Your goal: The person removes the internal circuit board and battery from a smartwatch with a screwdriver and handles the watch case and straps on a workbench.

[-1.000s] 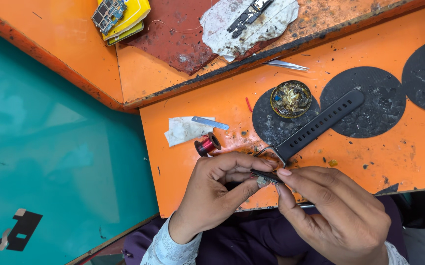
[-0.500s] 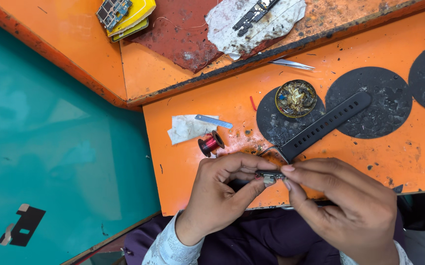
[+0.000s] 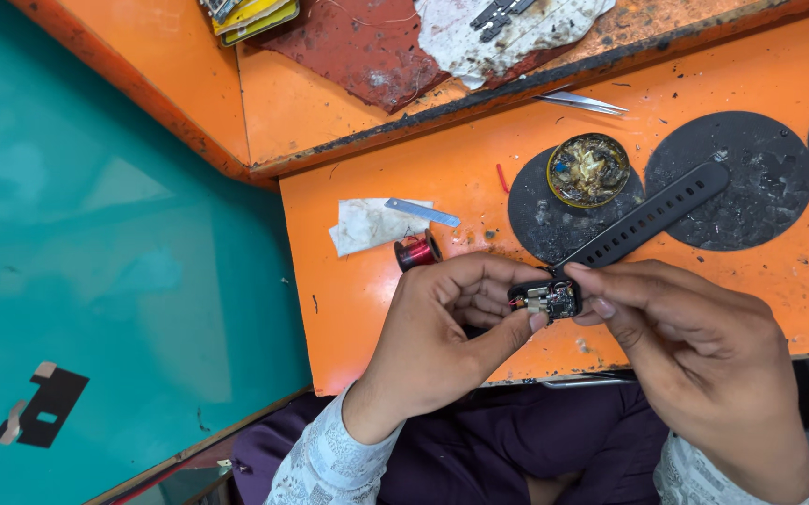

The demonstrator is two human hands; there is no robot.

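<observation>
Both of my hands pinch a small opened watch body [image 3: 547, 299] with its circuit board showing, held just above the near edge of the orange workbench [image 3: 376, 168]. My left hand [image 3: 442, 327] grips its left side with thumb and fingers. My right hand [image 3: 694, 355] holds its right side with the fingertips. A black perforated watch strap [image 3: 652, 217] runs from the watch body up and to the right over the bench.
A small red wire spool [image 3: 415, 252] lies by a white paper scrap [image 3: 367, 224] with a metal blade [image 3: 423, 212]. A round tin of scraps [image 3: 588, 169] sits on a black disc mat [image 3: 540, 215]. Tweezers [image 3: 582, 102] lie near the raised shelf. Teal floor is at left.
The view has shifted slightly; my hands stay joined on the watch body, which is now turned so its circuit board shows more plainly.
</observation>
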